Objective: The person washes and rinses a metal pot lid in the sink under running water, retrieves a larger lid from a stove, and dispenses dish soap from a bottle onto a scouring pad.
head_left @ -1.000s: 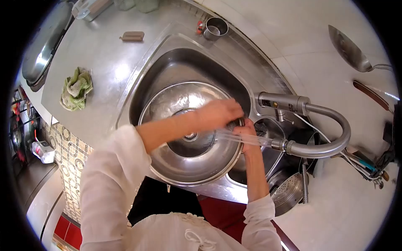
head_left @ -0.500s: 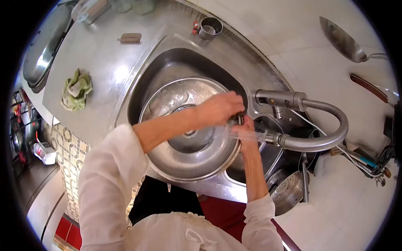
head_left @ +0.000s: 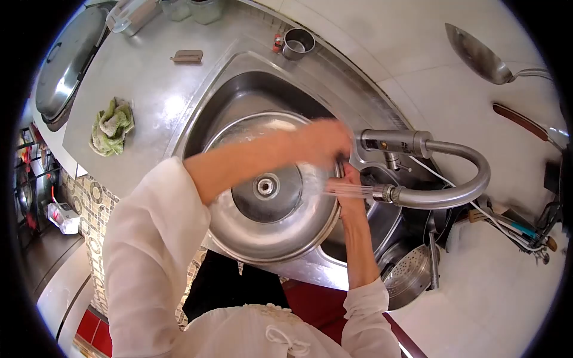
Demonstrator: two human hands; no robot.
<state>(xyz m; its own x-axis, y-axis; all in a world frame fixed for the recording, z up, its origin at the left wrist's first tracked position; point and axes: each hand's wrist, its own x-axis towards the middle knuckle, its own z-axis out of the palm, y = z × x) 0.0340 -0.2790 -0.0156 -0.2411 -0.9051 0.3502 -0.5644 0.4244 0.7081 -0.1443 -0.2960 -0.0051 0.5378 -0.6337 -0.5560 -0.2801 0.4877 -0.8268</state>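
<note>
A wide round steel dish point(head_left: 280, 234), possibly a lid, lies in the large basin of the sink point(head_left: 230, 89), its near edge overlapping the front of the sink and a small round fitting point(head_left: 266, 186) showing at its middle. The left hand point(head_left: 325, 142) is over the dish's right side, blurred; its fingers bend down toward the edge, but how far they are closed, and whether they have hold of anything, cannot be told. Just below it, the right hand point(head_left: 348, 182) is at the same edge, fingers folded around a narrow metal part point(head_left: 339, 167) that sticks up between the two hands; whether this part belongs to the dish is unclear. The curved faucet point(head_left: 471, 156) sends water point(head_left: 353, 190) leftward across the right hand and onto the dish. Beyond the basin, a small steel cup point(head_left: 298, 43) stands near the wall, with a small red item point(head_left: 277, 43) beside it. On the steel tabletop point(head_left: 143, 77) to the left lie a crumpled green and white cloth point(head_left: 111, 127) and, farther back, a flat brown piece point(head_left: 187, 56). To the right of the smaller basin point(head_left: 335, 243) is a perforated steel pan point(head_left: 409, 277). A broad ladle point(head_left: 480, 56) and a brown-handled tool point(head_left: 520, 120) are on the far right.
</note>
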